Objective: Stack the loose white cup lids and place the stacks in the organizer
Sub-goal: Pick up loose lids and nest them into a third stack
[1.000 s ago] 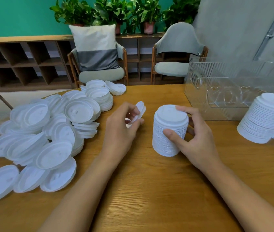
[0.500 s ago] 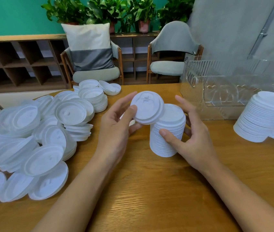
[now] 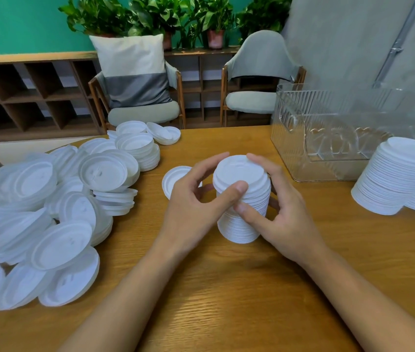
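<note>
A tall stack of white lids (image 3: 242, 199) stands on the wooden table (image 3: 226, 288) in the middle of the view. My left hand (image 3: 196, 207) grips its top lid, thumb on the near rim and fingers over the far edge. My right hand (image 3: 275, 212) curls round the stack's right side, thumb on its front. One single lid (image 3: 173, 177) lies flat just left of the stack, partly behind my left hand. A big heap of loose lids (image 3: 49, 204) covers the left of the table. The clear plastic organizer (image 3: 328, 133) stands at the back right.
Two finished lid stacks (image 3: 402, 179) stand at the right edge, in front of the organizer. Smaller lid piles (image 3: 138, 146) sit at the table's far left edge. Two chairs, shelving and potted plants are behind the table.
My left hand brought a lid from left of the stack over it and set it on top. A single lid now lies uncovered on the table left of the stack.
</note>
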`<state>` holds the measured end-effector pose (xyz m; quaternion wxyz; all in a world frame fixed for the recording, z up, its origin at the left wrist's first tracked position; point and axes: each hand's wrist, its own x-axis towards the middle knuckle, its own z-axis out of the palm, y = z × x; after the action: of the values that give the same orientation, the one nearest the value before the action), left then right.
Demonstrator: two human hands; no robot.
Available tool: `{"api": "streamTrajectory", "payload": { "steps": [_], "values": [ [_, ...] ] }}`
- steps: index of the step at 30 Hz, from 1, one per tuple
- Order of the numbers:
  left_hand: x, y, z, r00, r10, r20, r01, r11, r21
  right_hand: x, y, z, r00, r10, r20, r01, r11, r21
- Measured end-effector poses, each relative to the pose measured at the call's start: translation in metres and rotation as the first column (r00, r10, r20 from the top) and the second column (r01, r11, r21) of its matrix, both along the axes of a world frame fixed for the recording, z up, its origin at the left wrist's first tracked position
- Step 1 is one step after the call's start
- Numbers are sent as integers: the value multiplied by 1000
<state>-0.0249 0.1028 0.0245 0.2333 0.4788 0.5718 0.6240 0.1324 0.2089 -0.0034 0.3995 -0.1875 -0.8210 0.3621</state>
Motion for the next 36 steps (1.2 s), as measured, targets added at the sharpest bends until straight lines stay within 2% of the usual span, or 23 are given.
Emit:
{"api": "streamTrajectory", "payload": {
  "steps": [2,11,13,17,24,26,28,30,32,34,36],
  "values": [
    [0,-1,3,999,1,44,-3,1000,24,0,-1,0,1000,5,0,-5,1000,-6],
    [9,4,-1,992,104,-66,-102,994,38,0,-3,2,1000,24,3,-24,999,-26],
    [10,3,-3,997,79,-27,-78,997,24,0,-4,1,1000,20,11,-20,1000,-9],
    [13,2,-4,987,-21,159,18,1000,19,1,-4,0,999,49,3,-48,998,-46],
    [10,3,-10,986,-60,158,53,998,46,1,-5,0,998,48,47,-46,998,-47],
    [3,1,-13,997,-70,34,69,997,25,0,-5,-1,999,35,39,-33,999,-39],
    [-10,-1,-16,981,33,-191,-29,999,21,1,-4,-2,1000,6,26,-6,999,-32],
    [-28,-3,-23,869,212,-447,-215,976,44,2,-1,-2,1000,-29,13,29,999,-36],
    [-42,-5,-32,690,283,-666,-370,929,10,3,1,-2,999,-49,21,50,998,-40],
    [-50,-5,-39,585,235,-777,-446,893,-66,4,1,-1,998,-52,35,54,997,-49],
    [-52,-6,-41,553,205,-807,-452,888,-84,4,1,-1,998,-49,45,51,997,-58]
  ]
}}
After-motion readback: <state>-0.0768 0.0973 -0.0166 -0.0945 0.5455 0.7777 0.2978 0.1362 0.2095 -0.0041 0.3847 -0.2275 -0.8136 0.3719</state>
